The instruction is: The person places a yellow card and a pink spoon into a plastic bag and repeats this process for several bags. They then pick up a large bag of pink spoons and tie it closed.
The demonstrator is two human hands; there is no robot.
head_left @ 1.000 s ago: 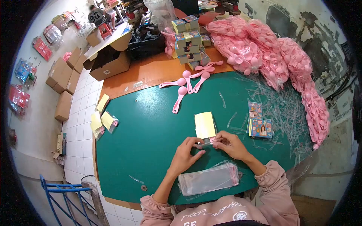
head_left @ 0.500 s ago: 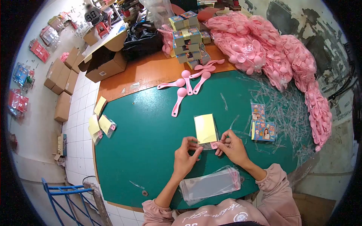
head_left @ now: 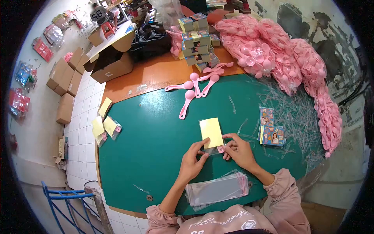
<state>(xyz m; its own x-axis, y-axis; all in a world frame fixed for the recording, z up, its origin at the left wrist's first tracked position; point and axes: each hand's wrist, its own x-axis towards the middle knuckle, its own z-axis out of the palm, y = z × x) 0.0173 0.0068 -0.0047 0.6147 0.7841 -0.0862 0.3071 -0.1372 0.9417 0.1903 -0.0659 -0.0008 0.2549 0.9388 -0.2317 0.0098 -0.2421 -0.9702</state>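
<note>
Bright light glares off the green tabletop [head_left: 156, 107]; the view bends at its edges (corners black).

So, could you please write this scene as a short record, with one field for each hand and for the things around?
Left hand: at lower left of the clear packet with yellow card
Right hand: at its lower right, beside a pink piece
Near the person: clear sleeves
Right side: picture cards, plastic strips
Beyond packet: loose pink scoops
Table's left edge: more yellow-card packets
Surface: green tabletop
</note>
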